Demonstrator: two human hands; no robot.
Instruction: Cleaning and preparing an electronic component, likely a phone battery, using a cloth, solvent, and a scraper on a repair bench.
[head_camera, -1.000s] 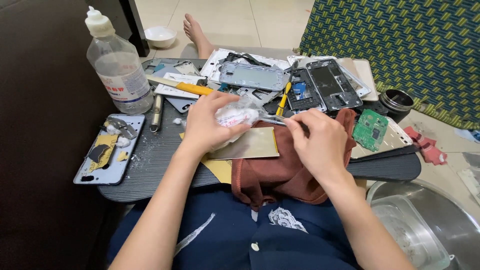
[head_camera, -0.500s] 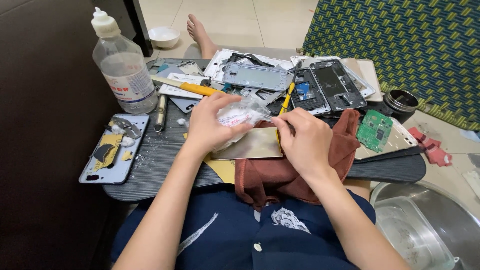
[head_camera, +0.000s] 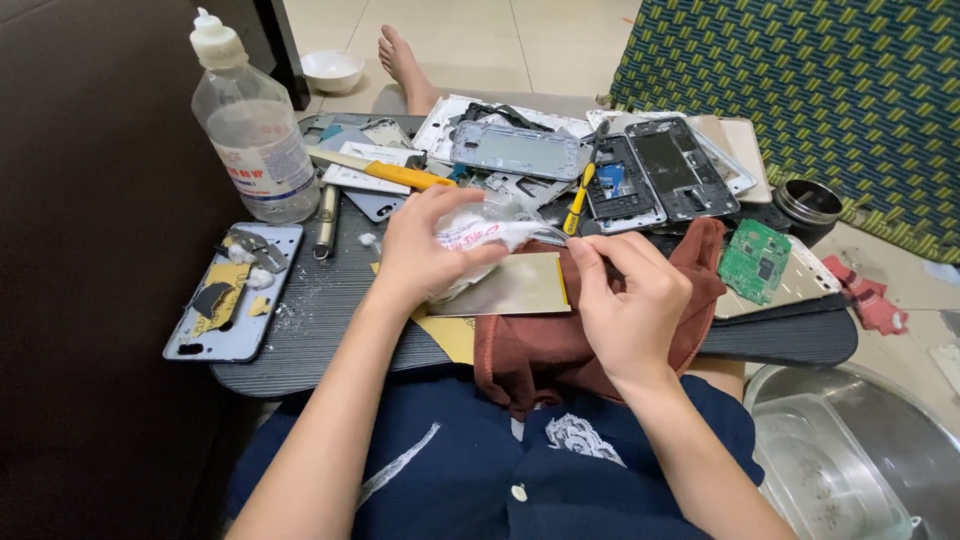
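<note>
My left hand (head_camera: 425, 245) grips a crumpled clear plastic bag (head_camera: 490, 232) with white stuffing inside, held just above a shiny flat metal plate (head_camera: 515, 285). My right hand (head_camera: 630, 300) pinches thin metal tweezers (head_camera: 555, 237), whose tip points left into the bag's opening. Both hands hover over a black ridged lap board (head_camera: 320, 330). A brown cloth (head_camera: 540, 350) lies under my right hand and hangs over the board's near edge.
A clear plastic bottle (head_camera: 250, 140) stands at far left by a blue phone back (head_camera: 235, 295). Opened phone frames (head_camera: 660, 180), a yellow-handled screwdriver (head_camera: 400, 175) and a green circuit board (head_camera: 755, 262) crowd the far side. A steel basin (head_camera: 870, 450) sits lower right.
My right hand has shifted slightly left and closer to the bag with the tweezers. My left hand still holds the bag in about the same place.
</note>
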